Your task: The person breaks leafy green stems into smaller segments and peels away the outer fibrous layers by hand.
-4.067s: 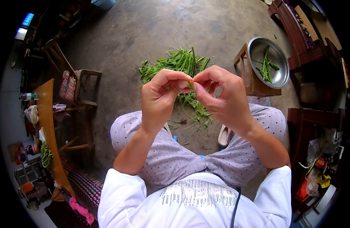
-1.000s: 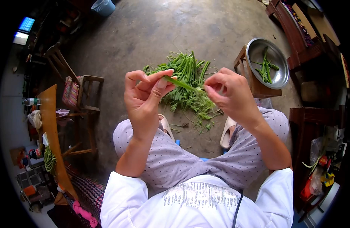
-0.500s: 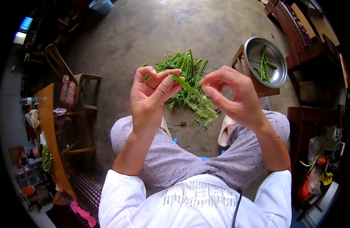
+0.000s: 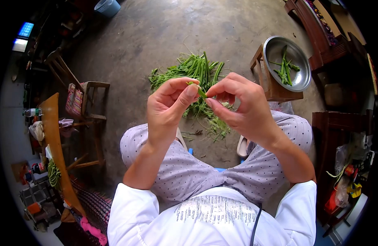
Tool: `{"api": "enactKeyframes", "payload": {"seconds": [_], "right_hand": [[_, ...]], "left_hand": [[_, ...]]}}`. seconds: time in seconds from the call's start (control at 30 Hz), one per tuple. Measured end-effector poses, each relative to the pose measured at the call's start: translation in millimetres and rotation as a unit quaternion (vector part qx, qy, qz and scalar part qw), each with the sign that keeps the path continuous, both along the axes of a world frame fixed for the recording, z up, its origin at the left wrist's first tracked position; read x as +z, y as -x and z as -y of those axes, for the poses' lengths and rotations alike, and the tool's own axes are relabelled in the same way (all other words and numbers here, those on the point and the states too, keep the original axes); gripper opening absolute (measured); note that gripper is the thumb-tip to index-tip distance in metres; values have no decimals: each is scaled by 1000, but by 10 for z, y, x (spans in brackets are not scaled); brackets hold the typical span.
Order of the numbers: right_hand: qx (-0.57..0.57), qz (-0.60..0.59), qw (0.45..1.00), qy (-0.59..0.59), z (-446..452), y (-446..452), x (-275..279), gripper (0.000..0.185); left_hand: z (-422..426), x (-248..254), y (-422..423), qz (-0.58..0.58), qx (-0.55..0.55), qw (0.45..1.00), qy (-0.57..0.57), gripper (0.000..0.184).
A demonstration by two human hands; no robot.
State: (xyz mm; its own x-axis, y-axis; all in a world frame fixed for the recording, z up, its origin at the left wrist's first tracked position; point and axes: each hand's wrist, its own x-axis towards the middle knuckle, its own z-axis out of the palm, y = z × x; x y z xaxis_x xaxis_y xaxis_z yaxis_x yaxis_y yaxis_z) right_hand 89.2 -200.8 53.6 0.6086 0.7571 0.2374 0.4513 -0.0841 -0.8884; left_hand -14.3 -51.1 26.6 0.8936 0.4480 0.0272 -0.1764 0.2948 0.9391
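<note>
As hands point(image 4: 166, 108) point(image 4: 248, 107) partly hide greens point(image 4: 197, 65), basin point(image 4: 299, 52) on stool point(image 4: 281, 93), chair point(image 4: 94, 84)

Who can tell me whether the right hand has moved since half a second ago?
Yes: the right hand has shifted left, its fingers now farther from the metal basin.

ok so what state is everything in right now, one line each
Left hand, fingers pinched on green stem
Right hand, fingers pinched at the stem's end
Green stem, held up between both hands
Green pile, loosely heaped on the floor
Metal basin, holding a few green pieces
Wooden stool, upright, bearing the basin
Wooden chair, upright
</note>
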Motion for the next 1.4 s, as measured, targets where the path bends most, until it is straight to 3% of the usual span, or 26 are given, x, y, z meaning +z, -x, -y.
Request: {"api": "enactKeyframes", "payload": {"seconds": [0.3,0.6,1.17,1.4], "right_hand": [[-22,47,997,-60,-51,20,15,9],[-17,-6,999,-33,-69,9,62,10],[-20,68,996,-46,-73,37,30,8],[-31,14,998,-46,-86,36,33,8]], "left_hand": [[-7,-34,1,22,-17,997,65,22],[-16,-37,5,15,-48,990,128,19],[64,-29,-13,22,-3,998,-66,15],[73,-47,-11,32,-1,998,-59,16]]}}
